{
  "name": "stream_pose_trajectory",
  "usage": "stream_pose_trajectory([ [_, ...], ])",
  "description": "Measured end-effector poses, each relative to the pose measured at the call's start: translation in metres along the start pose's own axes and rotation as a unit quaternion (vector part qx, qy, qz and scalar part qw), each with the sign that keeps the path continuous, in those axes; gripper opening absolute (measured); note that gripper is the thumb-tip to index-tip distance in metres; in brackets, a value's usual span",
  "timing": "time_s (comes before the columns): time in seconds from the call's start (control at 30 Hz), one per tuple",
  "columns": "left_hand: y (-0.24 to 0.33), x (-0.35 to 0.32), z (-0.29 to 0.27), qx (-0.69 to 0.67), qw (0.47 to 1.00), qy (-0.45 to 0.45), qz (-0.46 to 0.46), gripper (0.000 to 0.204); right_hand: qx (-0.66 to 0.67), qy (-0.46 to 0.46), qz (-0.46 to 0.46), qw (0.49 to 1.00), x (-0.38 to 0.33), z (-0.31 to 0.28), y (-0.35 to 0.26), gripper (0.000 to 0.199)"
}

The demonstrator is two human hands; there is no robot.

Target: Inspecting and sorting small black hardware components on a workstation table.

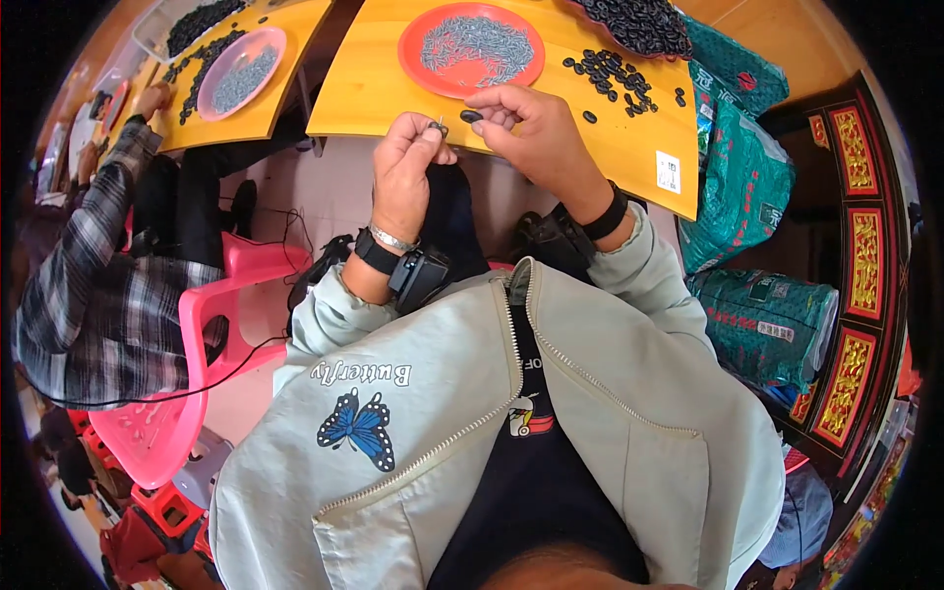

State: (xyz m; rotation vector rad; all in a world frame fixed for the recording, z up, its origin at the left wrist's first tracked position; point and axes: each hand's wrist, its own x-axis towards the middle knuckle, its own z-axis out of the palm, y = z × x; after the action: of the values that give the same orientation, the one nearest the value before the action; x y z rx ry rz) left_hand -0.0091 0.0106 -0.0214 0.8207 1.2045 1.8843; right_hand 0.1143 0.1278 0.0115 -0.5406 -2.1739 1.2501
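Note:
My left hand (405,172) is closed, thumb and fingertips pinching a small dark piece (439,128) with a thin metal pin standing up from it. Close beside it, my right hand (539,138) pinches a small black oval piece (471,116) between thumb and forefinger. The two pieces are apart. Both hands are held at the near edge of the yellow table (369,74). Just beyond them lies a red plate (418,79) of small grey metal pins or screws (472,44). More black oval pieces (615,79) are scattered to its right.
A red container heaped with black pieces (639,22) sits at the far right of the table. Green bags (737,192) stand beside the table on the right. At left, a person in a plaid shirt (108,285) sits on a pink chair (202,334) near another pin-filled plate (206,93).

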Motion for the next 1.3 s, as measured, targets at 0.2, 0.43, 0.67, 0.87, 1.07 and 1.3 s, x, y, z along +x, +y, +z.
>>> stream_pose_trajectory([
  [0.2, -0.003, 0.002, -0.001, 0.01, 1.0, 0.001, -0.015, 0.01, -0.087, 0.011, -0.081, 0.993, 0.001, -0.001, -0.004, 0.019],
  [0.43, -0.016, 0.004, -0.006, 0.046, 0.997, -0.014, -0.054, 0.012, 0.224, -0.029, 0.128, 0.966, 0.007, -0.005, 0.007, 0.021],
  [0.67, -0.015, 0.004, -0.006, 0.097, 0.993, -0.008, -0.069, 0.012, 0.239, -0.044, 0.143, 0.96, 0.01, -0.001, 0.012, 0.021],
  [0.87, -0.016, 0.004, -0.008, 0.123, 0.99, -0.001, -0.066, 0.015, 0.221, -0.053, 0.142, 0.964, 0.01, 0.003, 0.012, 0.02],
  [1.07, -0.016, 0.004, -0.008, 0.127, 0.99, 0.002, -0.06, 0.015, 0.226, -0.055, 0.145, 0.962, 0.01, 0.004, 0.013, 0.02],
  [1.3, -0.016, 0.004, -0.008, 0.126, 0.99, 0.008, -0.058, 0.016, 0.246, -0.053, 0.161, 0.954, 0.007, 0.009, 0.013, 0.02],
])
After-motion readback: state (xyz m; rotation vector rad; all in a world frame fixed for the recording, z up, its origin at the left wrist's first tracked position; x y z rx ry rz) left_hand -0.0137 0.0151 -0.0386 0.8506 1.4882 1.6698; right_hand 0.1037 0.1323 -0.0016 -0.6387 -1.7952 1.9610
